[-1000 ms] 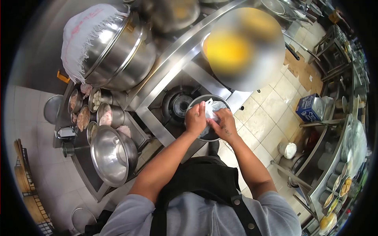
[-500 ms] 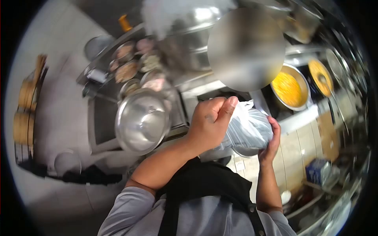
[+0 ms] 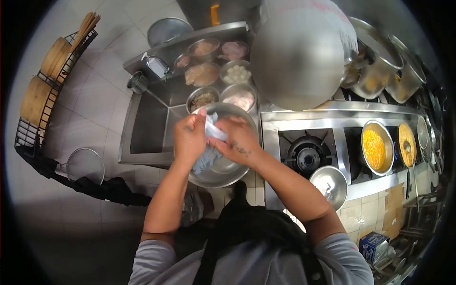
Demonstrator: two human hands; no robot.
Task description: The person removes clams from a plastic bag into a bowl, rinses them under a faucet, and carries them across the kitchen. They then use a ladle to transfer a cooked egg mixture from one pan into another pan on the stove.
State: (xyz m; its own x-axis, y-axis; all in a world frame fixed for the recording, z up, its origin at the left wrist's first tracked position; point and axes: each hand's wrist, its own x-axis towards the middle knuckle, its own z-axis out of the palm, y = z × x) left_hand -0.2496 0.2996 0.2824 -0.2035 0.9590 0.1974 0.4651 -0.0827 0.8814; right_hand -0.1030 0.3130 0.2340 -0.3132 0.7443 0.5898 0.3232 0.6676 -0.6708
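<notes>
Now both hands, left hand (image 3: 190, 137) and right hand (image 3: 237, 141), gripping plastic bag (image 3: 209, 142) over steel bowl (image 3: 223, 173)

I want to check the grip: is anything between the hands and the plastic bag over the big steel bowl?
Nothing visible. The left hand and right hand both grip the plastic bag directly, above the big steel bowl.

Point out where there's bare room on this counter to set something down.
The sink basin left of the big bowl looks bare. The burner between the bowl and the yellow pot is uncovered. Crowded: the small bowls behind the big bowl, where both the left hand and right hand grip a plastic bag.
</notes>
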